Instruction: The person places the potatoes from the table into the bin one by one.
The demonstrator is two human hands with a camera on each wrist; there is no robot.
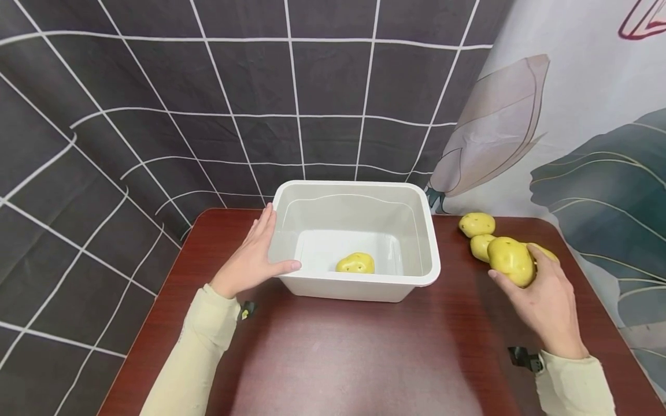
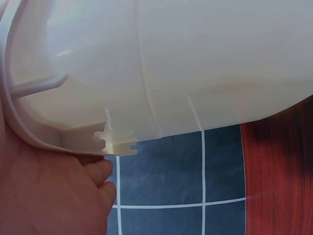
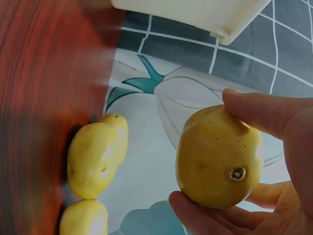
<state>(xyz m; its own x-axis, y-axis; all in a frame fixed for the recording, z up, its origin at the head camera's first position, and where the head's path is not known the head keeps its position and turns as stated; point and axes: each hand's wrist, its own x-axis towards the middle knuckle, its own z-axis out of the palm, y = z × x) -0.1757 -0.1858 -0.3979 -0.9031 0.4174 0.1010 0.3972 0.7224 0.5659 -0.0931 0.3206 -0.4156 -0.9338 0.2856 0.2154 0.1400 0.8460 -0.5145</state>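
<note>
A yellow potato [image 1: 512, 262] is gripped between the thumb and fingers of my right hand [image 1: 546, 294], raised above the right side of the table. In the right wrist view the held potato [image 3: 217, 159] shows small dark specks and one dark eye. Several more potatoes [image 1: 477, 225] lie close behind it, partly covered in the head view by the held one. My left hand [image 1: 250, 254] rests against the left front corner of a white plastic tub [image 1: 359, 278], fingers extended along its left rim and thumb at the front rim. Inside the tub, one potato [image 1: 356, 263] lies near the front wall.
The reddish-brown wooden table [image 1: 333, 352] carries the tub at its far middle. Behind it hangs a dark curtain [image 1: 333, 81] with a white grid, and at the right a pale curtain [image 1: 588, 173] with a leaf print meets the table edge.
</note>
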